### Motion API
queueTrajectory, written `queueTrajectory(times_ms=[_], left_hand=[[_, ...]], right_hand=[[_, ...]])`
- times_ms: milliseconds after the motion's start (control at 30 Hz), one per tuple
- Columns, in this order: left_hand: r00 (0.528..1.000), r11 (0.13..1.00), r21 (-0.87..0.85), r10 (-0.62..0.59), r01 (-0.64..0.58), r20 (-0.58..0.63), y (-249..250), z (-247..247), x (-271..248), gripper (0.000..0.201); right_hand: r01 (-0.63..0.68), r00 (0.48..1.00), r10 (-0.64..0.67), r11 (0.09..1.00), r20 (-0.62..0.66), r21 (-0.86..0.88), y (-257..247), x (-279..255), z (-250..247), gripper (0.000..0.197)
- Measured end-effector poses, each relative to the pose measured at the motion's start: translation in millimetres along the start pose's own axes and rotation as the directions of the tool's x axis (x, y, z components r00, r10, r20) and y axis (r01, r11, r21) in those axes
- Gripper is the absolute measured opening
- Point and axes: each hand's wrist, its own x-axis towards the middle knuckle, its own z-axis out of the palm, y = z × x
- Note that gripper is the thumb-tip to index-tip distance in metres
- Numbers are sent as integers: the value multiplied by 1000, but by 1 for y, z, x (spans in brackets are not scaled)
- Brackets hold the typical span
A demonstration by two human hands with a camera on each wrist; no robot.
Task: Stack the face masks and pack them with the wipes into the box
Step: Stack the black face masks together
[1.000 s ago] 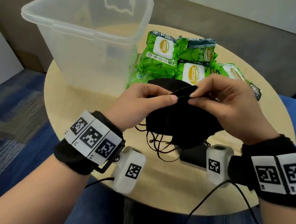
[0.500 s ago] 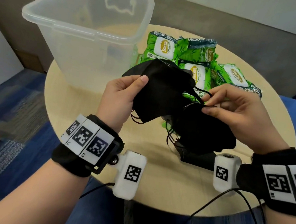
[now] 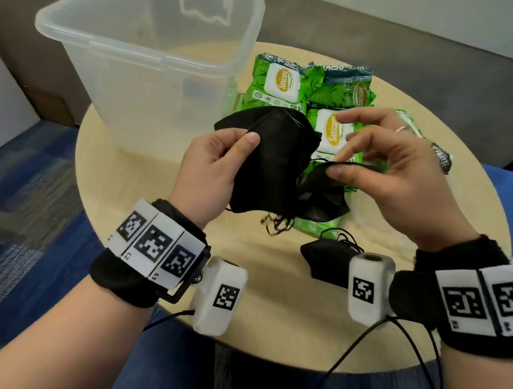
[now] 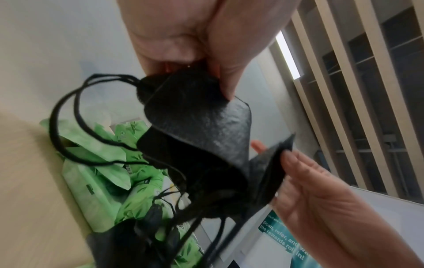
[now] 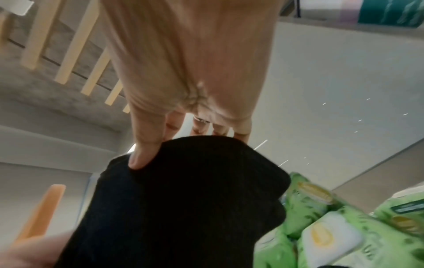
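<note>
My left hand [image 3: 244, 144] pinches a black face mask [image 3: 268, 164] between thumb and fingers and holds it upright above the table; the left wrist view shows that mask [image 4: 201, 127] with its ear loops dangling. My right hand [image 3: 337, 166] pinches a second black mask [image 3: 321, 195] by its top edge, just right of the first and touching it. In the right wrist view my thumb [image 5: 144, 150] presses on this black mask [image 5: 183, 199]. A third black mask [image 3: 324, 261] lies on the table by my right wrist. Green wipes packs [image 3: 279, 82] lie behind.
A clear plastic box [image 3: 143, 49] stands open at the back left of the round wooden table [image 3: 266, 328]. Several wipes packs [image 3: 334, 129] crowd the back right, right under my hands. Blue carpet lies to the left, a blue seat to the right.
Both hands have lifted off the table pile. My left hand drew one mask up and to the left; my right hand raised another beside it. One mask stays on the table.
</note>
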Motion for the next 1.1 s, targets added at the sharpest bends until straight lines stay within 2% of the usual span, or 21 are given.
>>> queueTrajectory(times_ms=[133, 233, 367, 500, 633, 733, 800, 867, 933, 967, 1033, 1100], left_hand=[[995, 999, 27, 32, -35, 94, -2, 1, -1, 24], [991, 998, 43, 31, -36, 128, -5, -1, -1, 24], [994, 994, 96, 37, -47, 101, -7, -1, 0, 17], [997, 997, 62, 34, -39, 73, -7, -1, -1, 10], [999, 997, 67, 33, -35, 32, -7, -4, -1, 18], [1000, 997, 73, 22, -22, 0, -7, -6, 1, 15], [1000, 994, 110, 11, -8, -26, -9, -10, 2, 17], [999, 982, 190, 28, -18, -47, -12, -12, 2, 25], [998, 972, 232, 51, -39, -44, -11, -10, 1, 34], [998, 972, 230, 50, -40, -38, -10, -7, 0, 35], [999, 982, 186, 36, -33, -14, -8, 0, -3, 34], [999, 998, 69, -2, 0, 32, -5, 7, -6, 32]], right_hand=[[63, 998, -61, 996, 32, -59, -5, 8, 24, 20], [79, 996, -83, 993, -35, -86, -4, 6, 33, 20], [178, 970, -203, 968, -137, -178, -8, 2, 39, 12], [148, 981, -171, 967, -96, -208, -9, 3, 43, 6], [142, 976, -177, 959, -129, -245, -10, 3, 45, 6], [75, 976, -121, 968, -183, -240, -6, 3, 40, 4], [-17, 941, -72, 965, -330, -261, -1, 3, 31, 4], [-106, 864, -57, 951, -500, -290, 3, 3, 21, 6], [-121, 798, -100, 939, -594, -321, 4, 3, 18, 8], [-100, 788, -125, 940, -603, -327, 2, 2, 21, 8], [-29, 828, -138, 957, -544, -288, -5, 1, 34, 5], [6, 910, -79, 984, -407, -179, -13, 0, 49, 9]])
